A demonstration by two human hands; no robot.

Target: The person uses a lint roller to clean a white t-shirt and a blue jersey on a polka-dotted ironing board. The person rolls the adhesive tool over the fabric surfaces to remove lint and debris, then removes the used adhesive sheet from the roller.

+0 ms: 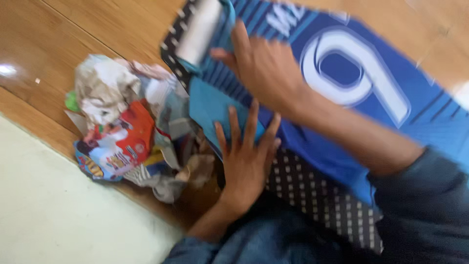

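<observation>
Jersey: blue, white numeral, spread on the wooden floor.
Left hand: fingers apart, flat on jersey.
Right hand: spread, pressing jersey.
Beside: crumpled wrappers.

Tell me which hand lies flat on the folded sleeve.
The left hand, fingers spread, palm down on the light blue sleeve. The right hand sits higher, on the jersey body by the collar.
</observation>
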